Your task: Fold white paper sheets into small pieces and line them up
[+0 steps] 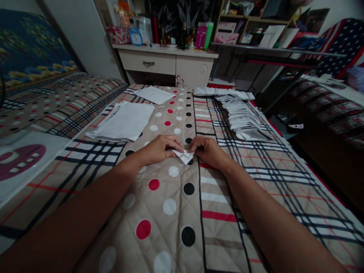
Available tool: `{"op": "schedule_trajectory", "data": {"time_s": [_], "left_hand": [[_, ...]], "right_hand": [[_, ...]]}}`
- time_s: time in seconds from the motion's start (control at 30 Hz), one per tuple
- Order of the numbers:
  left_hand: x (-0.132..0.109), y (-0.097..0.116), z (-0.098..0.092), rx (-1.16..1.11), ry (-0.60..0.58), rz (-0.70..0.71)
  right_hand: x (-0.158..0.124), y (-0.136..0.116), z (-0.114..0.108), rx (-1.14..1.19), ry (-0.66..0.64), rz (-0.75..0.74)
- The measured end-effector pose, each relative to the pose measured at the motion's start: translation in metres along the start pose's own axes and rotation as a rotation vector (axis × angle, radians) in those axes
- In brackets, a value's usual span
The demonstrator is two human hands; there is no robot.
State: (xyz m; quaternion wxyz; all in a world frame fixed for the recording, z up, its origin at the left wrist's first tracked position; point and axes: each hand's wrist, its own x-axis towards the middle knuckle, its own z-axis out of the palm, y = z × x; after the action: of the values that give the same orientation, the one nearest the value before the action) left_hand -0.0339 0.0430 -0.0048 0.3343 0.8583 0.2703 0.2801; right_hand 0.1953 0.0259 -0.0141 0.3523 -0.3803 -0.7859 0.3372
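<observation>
Between both hands, just above the quilted bedspread (167, 235), is a small folded piece of white paper (185, 157) with its point towards me. My left hand (165, 148) pinches its left corner between thumb and fingers. On the opposite corner, my right hand (207, 149) is closed in the same way. Ahead and to the left lies a stack of white paper sheets (125, 120). Another few white sheets (155, 94) rest farther back. To the right, a long row of folded white papers (240, 115) overlaps, with a further bundle of folded papers (222, 92) behind it.
A white plastic bag (54, 142) with a purple print lies at the left. Beyond the bed stands a white dresser (148, 62) bearing a blue alarm clock (135, 36) and several bottles. A metal-framed table (273, 57) and a patterned seat (327, 102) are on the right.
</observation>
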Motion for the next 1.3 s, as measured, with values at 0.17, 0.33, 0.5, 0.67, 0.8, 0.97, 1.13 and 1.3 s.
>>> {"op": "schedule_trajectory", "data": {"time_s": [0.17, 0.33, 0.5, 0.67, 0.8, 0.97, 1.13, 1.3], "left_hand": [[-0.002, 0.003, 0.004, 0.11, -0.019, 0.036], [-0.002, 0.004, 0.006, 0.198, -0.036, 0.091], [-0.002, 0.005, 0.007, 0.244, -0.04, 0.12], [-0.001, 0.012, 0.008, 0.308, -0.087, 0.136], [-0.002, 0.022, 0.006, 0.352, -0.134, 0.139], [-0.001, 0.025, 0.009, 0.277, -0.113, 0.047], [0.002, 0.016, 0.019, 0.172, 0.012, -0.09], [0.004, 0.016, 0.018, 0.265, 0.06, -0.377]], "right_hand": [[0.001, -0.002, -0.004, -0.089, -0.037, -0.047], [0.002, -0.004, -0.004, -0.147, -0.045, -0.071], [0.002, -0.005, -0.004, -0.174, -0.047, -0.068], [0.002, -0.011, -0.004, -0.234, -0.099, -0.024], [0.003, -0.021, -0.002, -0.251, -0.112, 0.086], [0.003, -0.025, 0.002, -0.311, -0.084, 0.109], [0.003, -0.022, 0.004, -0.488, -0.107, 0.108], [0.005, -0.031, 0.005, -0.611, -0.12, 0.27]]}}
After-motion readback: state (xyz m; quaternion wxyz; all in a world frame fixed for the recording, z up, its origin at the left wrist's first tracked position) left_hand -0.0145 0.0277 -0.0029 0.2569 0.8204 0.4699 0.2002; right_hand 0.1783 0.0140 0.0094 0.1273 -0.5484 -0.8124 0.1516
